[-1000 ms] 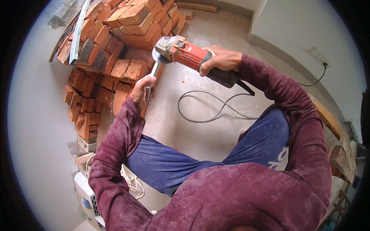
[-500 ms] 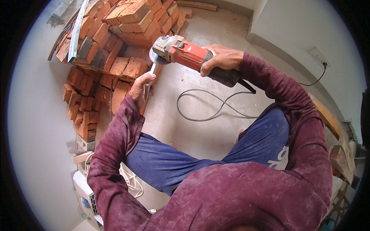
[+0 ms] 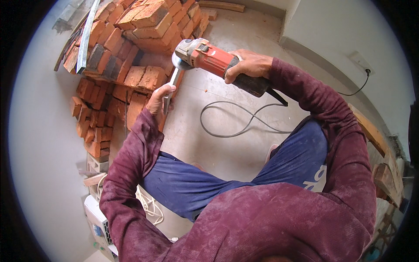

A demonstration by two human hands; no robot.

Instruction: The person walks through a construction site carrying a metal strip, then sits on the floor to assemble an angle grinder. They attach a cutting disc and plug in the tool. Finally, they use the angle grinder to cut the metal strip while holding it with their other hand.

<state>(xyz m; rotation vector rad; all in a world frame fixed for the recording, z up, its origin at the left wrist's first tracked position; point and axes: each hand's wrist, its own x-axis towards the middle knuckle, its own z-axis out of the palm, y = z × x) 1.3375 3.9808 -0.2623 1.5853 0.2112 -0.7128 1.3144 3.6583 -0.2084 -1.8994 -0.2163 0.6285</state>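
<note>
My right hand (image 3: 251, 66) is wrapped round the body of a red and black angle grinder (image 3: 214, 59), which has a dusty grey head. At the grinder's left end a pale round disc (image 3: 175, 61) shows, partly hidden by the head. A narrow, light grey metal bar (image 3: 175, 77) is gripped by my left hand (image 3: 160, 97), thumb along its near side. The bar's far end meets or lies just under the disc; which one I cannot tell. My left fingers are mostly hidden behind the bar.
Red bricks (image 3: 150, 78) are stacked at the left, with a long metal strip (image 3: 87, 37) leaning on top. The grinder's grey cord (image 3: 224, 136) loops on the concrete floor (image 3: 218, 159). A plug (image 3: 368, 71) sits in the right wall. Wooden boards (image 3: 371, 131) stand at the right.
The grinder has shifted slightly right and up, its disc moving along the bar's far end. More of the bar now shows. My left hand has stayed nearly still.
</note>
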